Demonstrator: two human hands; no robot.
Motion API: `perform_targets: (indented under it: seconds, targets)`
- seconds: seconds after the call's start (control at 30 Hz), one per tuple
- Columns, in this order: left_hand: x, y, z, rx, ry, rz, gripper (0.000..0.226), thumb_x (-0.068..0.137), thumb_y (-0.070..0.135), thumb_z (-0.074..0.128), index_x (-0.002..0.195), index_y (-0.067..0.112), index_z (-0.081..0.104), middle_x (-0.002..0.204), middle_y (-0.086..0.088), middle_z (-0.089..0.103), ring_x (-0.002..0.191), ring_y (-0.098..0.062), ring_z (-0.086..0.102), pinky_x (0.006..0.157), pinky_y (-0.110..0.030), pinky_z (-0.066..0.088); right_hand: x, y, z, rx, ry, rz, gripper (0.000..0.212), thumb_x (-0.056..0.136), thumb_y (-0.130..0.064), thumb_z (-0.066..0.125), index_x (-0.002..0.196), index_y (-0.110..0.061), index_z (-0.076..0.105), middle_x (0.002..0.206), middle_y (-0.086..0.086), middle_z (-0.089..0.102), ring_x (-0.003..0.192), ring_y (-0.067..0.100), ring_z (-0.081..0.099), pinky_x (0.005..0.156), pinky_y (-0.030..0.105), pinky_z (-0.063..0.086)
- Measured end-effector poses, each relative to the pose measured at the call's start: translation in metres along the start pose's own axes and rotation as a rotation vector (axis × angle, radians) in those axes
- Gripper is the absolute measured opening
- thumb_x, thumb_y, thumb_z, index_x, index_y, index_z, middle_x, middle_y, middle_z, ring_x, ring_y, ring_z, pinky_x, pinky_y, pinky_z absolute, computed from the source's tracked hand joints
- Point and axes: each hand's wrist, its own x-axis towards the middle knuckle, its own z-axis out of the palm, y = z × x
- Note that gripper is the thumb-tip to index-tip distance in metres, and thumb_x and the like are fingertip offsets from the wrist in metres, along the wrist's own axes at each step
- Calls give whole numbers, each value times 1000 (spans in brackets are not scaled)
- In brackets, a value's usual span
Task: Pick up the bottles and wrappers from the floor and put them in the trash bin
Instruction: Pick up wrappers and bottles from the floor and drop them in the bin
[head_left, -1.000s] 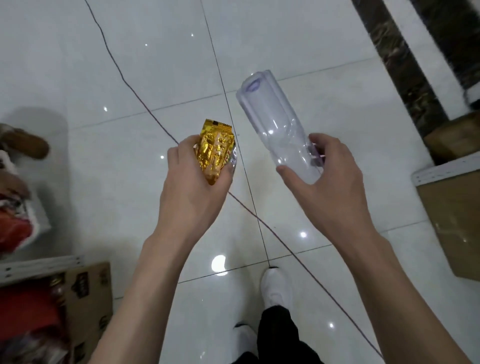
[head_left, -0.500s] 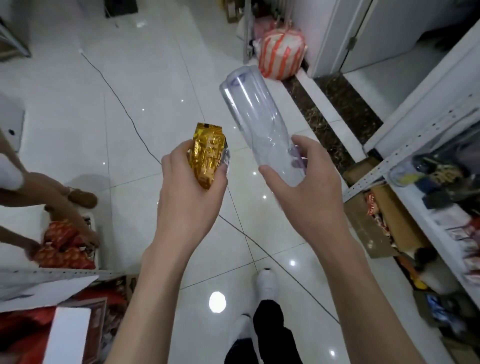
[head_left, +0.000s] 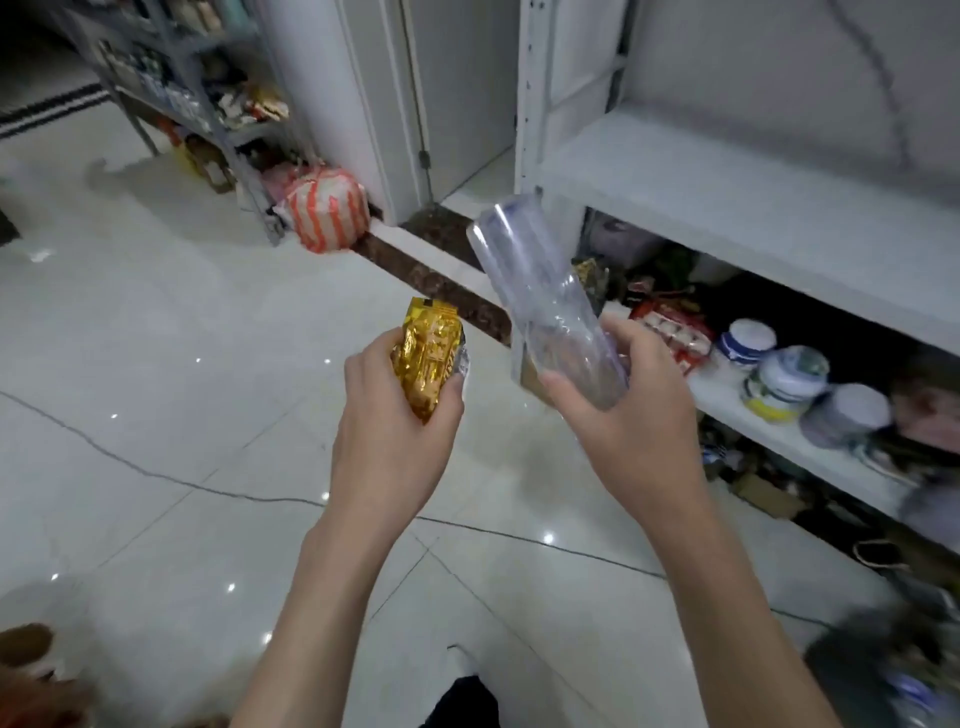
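Bottle (head_left: 545, 306), clear plastic, is tilted up in my right hand (head_left: 634, 415), fingers curled round its lower end. Gold wrapper (head_left: 428, 364) is gripped in my left hand (head_left: 395, 431), print too blurry to read. White shelf (head_left: 727, 208) with tubs (head_left: 789, 382) on my right, striped bag (head_left: 324, 213) across the floor (head_left: 156, 364). Both held out above the tiles.

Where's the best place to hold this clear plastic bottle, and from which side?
Probably grip the clear bottle around its round body, coming from the side across its length, as the right hand does near the lower end; it's tilted, base up.
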Motion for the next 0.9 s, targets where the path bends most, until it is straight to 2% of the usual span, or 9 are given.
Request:
perform_targets:
  seconds: [0.13, 0.23, 0.33, 0.43, 0.5, 0.57, 0.67, 0.73, 0.9]
  targets:
    - [-63, 79, 82, -46, -183, 144, 51, 88, 50, 64, 132, 31, 47, 120, 10, 48, 99, 1, 56, 77, -27, 49, -57, 64, -124, -59, 216, 100, 60, 80, -43, 78, 133, -25, 55, 119, -13, 60, 112, 9, 56, 98, 39, 49]
    - [-132, 140, 141, -95, -307, 218, 50, 89, 48, 65, 132, 35, 43, 117, 15, 43, 96, 9, 52, 77, -18, 42, -113, 113, -213, -115, 327, 193, 62, 80, -46, 77, 134, -27, 54, 122, -12, 60, 114, 10, 57, 98, 42, 50]
    - [-199, 189, 192, -148, -433, 303, 52, 88, 50, 66, 133, 32, 47, 121, 10, 48, 97, 7, 52, 85, -26, 47, -170, 151, -289, -159, 412, 286, 61, 80, -50, 75, 133, -29, 52, 120, -11, 60, 113, 12, 57, 95, 42, 51]
    - [-256, 232, 235, -168, -531, 362, 55, 89, 45, 66, 138, 30, 45, 124, 8, 46, 96, 17, 46, 82, -24, 39, -220, 178, -354, -196, 495, 353, 61, 81, -50, 73, 133, -31, 50, 121, -12, 58, 113, 10, 55, 97, 42, 50]
    - [-288, 258, 258, -174, -582, 406, 58, 89, 46, 66, 139, 30, 43, 124, 7, 45, 96, 8, 47, 83, -26, 38, -244, 193, -390, -212, 550, 395, 61, 81, -50, 74, 134, -32, 50, 122, -14, 57, 114, 9, 54, 97, 41, 50]
    - [-310, 279, 284, -162, -626, 457, 61, 89, 47, 65, 141, 28, 41, 127, 5, 46, 106, -5, 49, 86, -30, 40, -262, 209, -421, -220, 597, 435, 61, 82, -49, 75, 135, -31, 49, 124, -14, 57, 115, 9, 54, 98, 41, 50]
    - [-335, 307, 324, -160, -681, 474, 63, 90, 47, 65, 143, 25, 40, 130, 4, 45, 117, -14, 51, 95, -35, 44, -281, 236, -459, -233, 635, 490, 62, 82, -48, 75, 135, -32, 48, 124, -14, 55, 115, 9, 53, 99, 41, 49]
    - [-349, 322, 352, -166, -692, 472, 63, 90, 47, 65, 143, 23, 41, 131, 2, 46, 118, -15, 52, 97, -37, 45, -287, 258, -482, -265, 646, 513, 62, 83, -48, 75, 136, -31, 48, 123, -14, 54, 113, 8, 53, 98, 40, 50]
    - [-378, 346, 433, -171, -699, 447, 60, 90, 45, 66, 141, 24, 42, 128, 5, 44, 105, -5, 46, 88, -28, 38, -279, 327, -529, -290, 609, 565, 62, 84, -49, 75, 136, -31, 47, 123, -15, 53, 113, 5, 51, 98, 37, 49]
